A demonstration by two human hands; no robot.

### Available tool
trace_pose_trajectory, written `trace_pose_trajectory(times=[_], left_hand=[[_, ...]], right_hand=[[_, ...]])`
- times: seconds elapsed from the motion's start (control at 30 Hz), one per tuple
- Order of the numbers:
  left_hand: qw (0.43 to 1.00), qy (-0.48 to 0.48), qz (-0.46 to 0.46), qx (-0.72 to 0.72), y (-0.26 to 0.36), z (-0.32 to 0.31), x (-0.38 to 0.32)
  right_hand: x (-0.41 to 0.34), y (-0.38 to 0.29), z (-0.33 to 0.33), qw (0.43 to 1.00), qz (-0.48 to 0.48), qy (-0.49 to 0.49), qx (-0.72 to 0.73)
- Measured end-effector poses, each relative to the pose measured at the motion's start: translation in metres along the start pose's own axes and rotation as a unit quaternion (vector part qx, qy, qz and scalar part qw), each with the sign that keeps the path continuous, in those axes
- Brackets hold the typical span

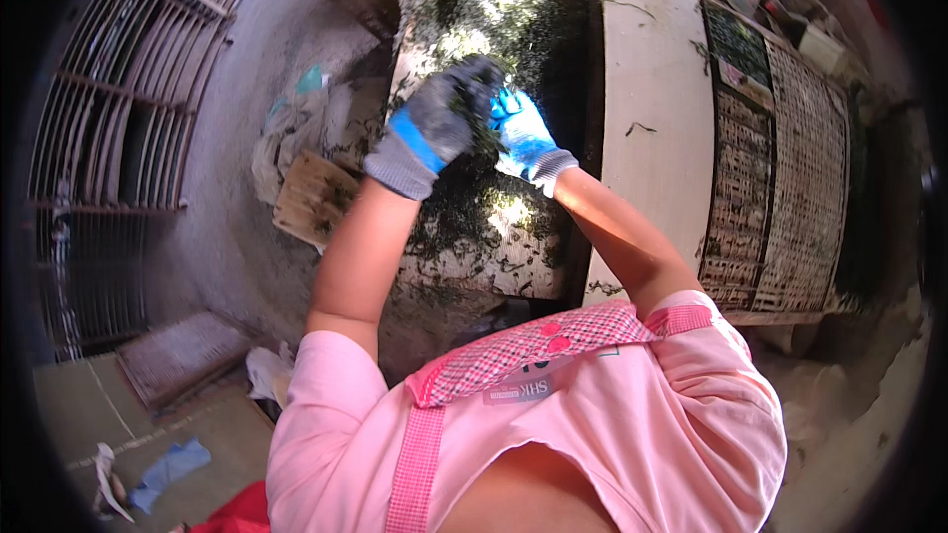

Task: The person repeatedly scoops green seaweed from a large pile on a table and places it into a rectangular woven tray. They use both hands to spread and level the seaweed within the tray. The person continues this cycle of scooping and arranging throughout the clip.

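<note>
My left hand (437, 115), in a grey knitted glove with a blue band and dark palm, is closed around a clump of dark green leafy strands (483, 135). Close against it on the right is my right hand (524, 126), in a blue and white glove. Its fingers are curled beside the clump, and whether they grip any strands is hidden. Beyond both hands a large heap of the same dark green leafy strands (503, 15) lies on a light worktable (518, 274), partly in bright sunlight. More loose strands are scattered below my wrists.
A pale board (655, 111) runs along the right side, with a few stray strands on it. Beyond it are perforated panels (807, 185). A small wooden stool (311, 196) and crumpled sacking (285, 148) stand left of the table. Barred racks (126, 104) line the far left.
</note>
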State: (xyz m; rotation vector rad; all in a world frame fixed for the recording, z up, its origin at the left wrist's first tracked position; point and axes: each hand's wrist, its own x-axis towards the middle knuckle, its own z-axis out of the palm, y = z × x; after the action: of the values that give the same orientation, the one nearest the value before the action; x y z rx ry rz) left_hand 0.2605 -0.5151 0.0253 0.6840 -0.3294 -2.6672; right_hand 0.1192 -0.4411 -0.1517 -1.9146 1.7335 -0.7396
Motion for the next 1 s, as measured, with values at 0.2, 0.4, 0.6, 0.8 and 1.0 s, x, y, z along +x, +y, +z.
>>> trace_pose_trajectory(times=[0.2,0.4,0.6,0.8,1.0], left_hand=[[0.967,0.014,0.181,0.177,0.012,0.077,-0.022],[0.898,-0.106,0.138,0.405,-0.145,0.094,0.031],[0.955,-0.032,-0.072,0.285,-0.3,0.126,0.137],[0.873,-0.062,-0.201,0.44,-0.357,0.2,0.249],[0.704,0.038,-0.11,0.701,-0.235,0.227,0.328]], right_hand=[[-0.093,0.045,-0.042,0.974,0.095,-0.183,-0.097],[-0.143,-0.019,-0.182,0.67,0.04,0.018,0.741],[-0.233,0.101,-0.245,0.64,-0.005,0.149,0.754],[-0.31,0.293,-0.363,0.697,0.041,0.177,0.693],[-0.241,0.384,-0.385,0.719,0.289,0.214,0.595]])
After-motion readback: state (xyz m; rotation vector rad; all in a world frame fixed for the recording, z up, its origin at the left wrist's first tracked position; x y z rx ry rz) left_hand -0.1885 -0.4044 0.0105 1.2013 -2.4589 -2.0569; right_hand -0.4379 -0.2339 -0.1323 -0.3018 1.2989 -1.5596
